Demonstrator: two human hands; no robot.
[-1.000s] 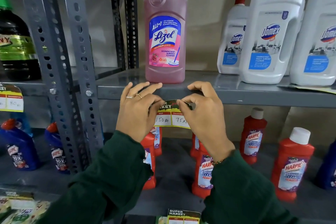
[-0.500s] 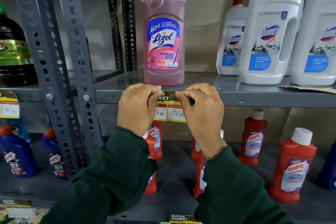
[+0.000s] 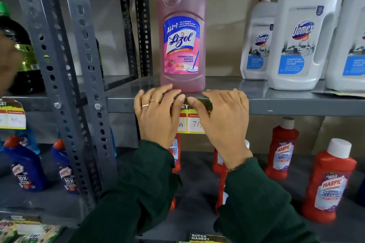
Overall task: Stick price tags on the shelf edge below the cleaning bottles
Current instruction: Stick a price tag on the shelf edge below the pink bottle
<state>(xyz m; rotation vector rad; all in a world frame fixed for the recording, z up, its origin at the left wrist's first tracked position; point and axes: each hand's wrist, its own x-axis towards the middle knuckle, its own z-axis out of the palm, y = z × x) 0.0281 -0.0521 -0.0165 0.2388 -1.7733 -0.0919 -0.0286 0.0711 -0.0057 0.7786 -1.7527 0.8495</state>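
Reaching up from the bottom of the view, two dark green sleeves (image 3: 138, 189) lead to both hands laid flat against the front of the grey shelf edge (image 3: 296, 105). The left hand (image 3: 158, 113), with two rings on its fingers, has its fingers spread and pressed onto the left part of the price tag (image 3: 192, 122); nothing is pinched, the palm side simply bears on the paper and the metal. The right hand (image 3: 222, 116) does likewise on the tag's right part, fingers extended, thumb tip almost meeting the left thumb over the tag's dark top strip. Only the middle of the tag shows between them: a yellow lower half with white boxes and a handwritten "75", hanging below the shelf lip. Directly above the tag stands the pink Lizol bottle (image 3: 182, 41), upright on the shelf. To its right, well apart, stand white Domex bottles (image 3: 302, 31). Below, red Harpic bottles (image 3: 327, 183) sit on the lower shelf. At the left, past the perforated uprights (image 3: 79, 85), another tag (image 3: 12, 114) hangs on the neighbouring rack
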